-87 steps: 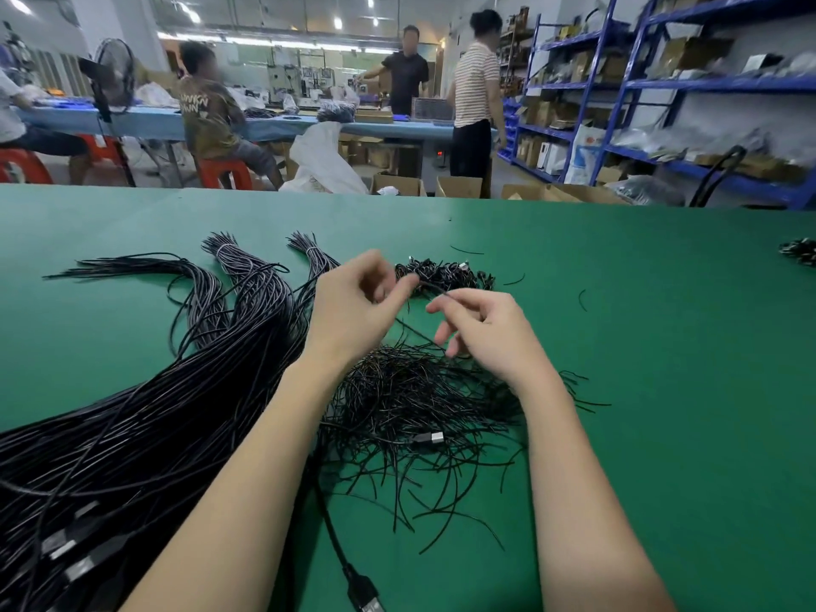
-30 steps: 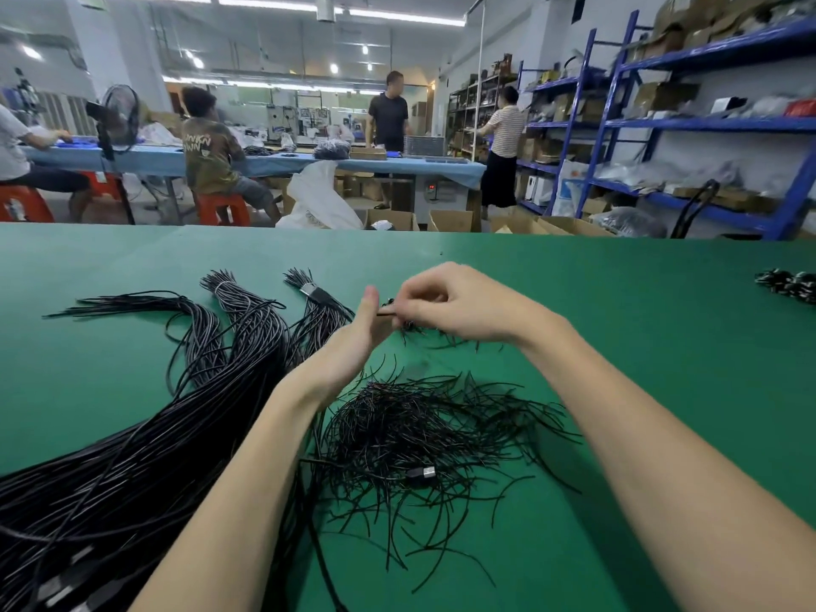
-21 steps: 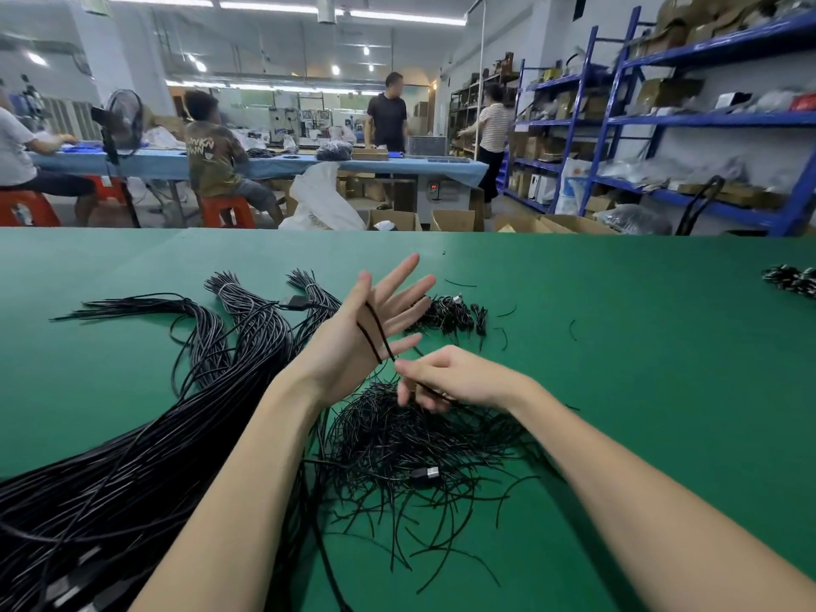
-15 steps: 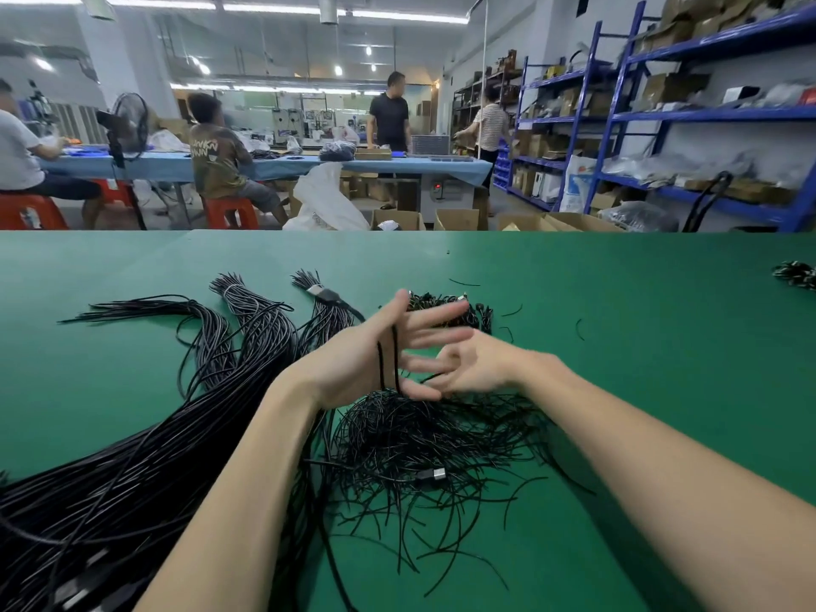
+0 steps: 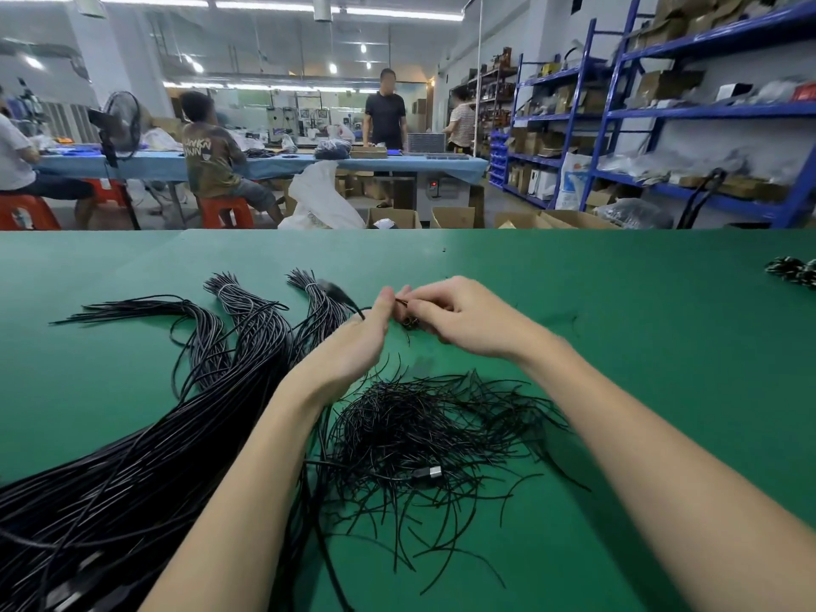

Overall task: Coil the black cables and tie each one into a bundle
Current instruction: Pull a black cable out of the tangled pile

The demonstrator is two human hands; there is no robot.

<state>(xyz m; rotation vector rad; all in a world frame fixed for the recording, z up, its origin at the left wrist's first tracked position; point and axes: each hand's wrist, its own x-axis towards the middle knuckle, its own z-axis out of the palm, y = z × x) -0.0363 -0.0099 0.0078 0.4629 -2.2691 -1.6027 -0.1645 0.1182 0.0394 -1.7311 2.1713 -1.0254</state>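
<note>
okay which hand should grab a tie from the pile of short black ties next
Right. The right hand pinches only the cable end, with the tie pile just beneath; the left hand holds the cable.

Green table [image 5: 618,324], blue shelving [image 5: 706,112], blue-covered workbench [image 5: 273,163], ceiling strip lights [image 5: 265,3]

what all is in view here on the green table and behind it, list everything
long cables: many, black, left of table, far ends banded in tufts
short ties: loose heap, black, centre, below the hands
connector: one, silver-tipped, in the heap
tied bundles: a few, black, far right edge
table: one, green
stools: red, background left
shelving: blue, right wall
left hand: pinching a thin black cable
right hand: curled round the same cable
</note>
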